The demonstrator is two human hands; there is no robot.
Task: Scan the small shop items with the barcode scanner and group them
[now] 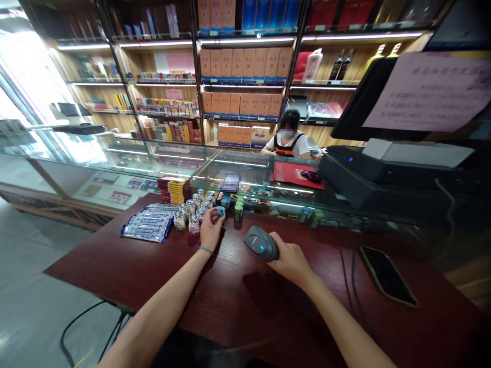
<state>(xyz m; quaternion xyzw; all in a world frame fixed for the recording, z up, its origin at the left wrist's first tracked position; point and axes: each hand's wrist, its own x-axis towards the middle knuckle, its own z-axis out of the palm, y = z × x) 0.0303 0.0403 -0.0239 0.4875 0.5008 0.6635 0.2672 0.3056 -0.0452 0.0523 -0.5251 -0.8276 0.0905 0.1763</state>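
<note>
My right hand [292, 259] is wrapped round a dark grey barcode scanner [261, 243] with a lit blue light, held above the brown table. Out in front, the fingers of my left hand [210, 229] pinch a small blue container [220, 211]; its exact kind is too small to make out. Just left of that hand stand several small jars [194, 224] with silvery lids. To its right are small green cylinders [238, 210] in a row. Blue-and-white packets [149, 223] lie overlapped at the table's left, and red and yellow packs [174, 190] are stacked behind them.
A phone [388, 275] lies on the table [215, 306] at the right, beside a cable. Beyond the table runs a glass counter [184, 158] with a mouse [311, 176] on a red mat. A person [289, 140] sits behind it. A monitor [360, 97] stands at the right.
</note>
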